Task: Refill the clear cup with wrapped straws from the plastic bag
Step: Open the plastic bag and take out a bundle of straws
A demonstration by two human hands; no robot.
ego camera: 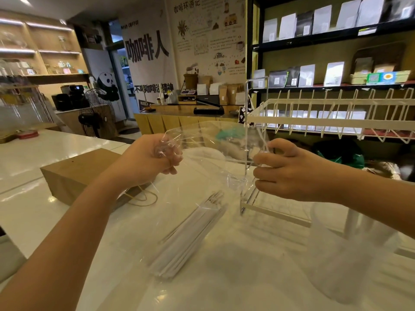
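A clear plastic bag [202, 167] hangs stretched between my two hands above the white counter. My left hand [157, 156] is closed on the bag's crumpled upper left edge. My right hand [283, 169] pinches the bag's right edge. A bundle of white paper-wrapped straws [190, 234] lies slanted in the bottom of the bag, resting on the counter. The clear cup [343, 250] stands at the lower right under my right forearm, with a few pale straws faintly showing inside it.
A brown paper bag [74, 173] with string handles lies flat on the counter at the left. A white wire rack [325, 120] on a clear acrylic stand [247, 176] rises just behind the plastic bag. Shelves of coffee pouches fill the right wall.
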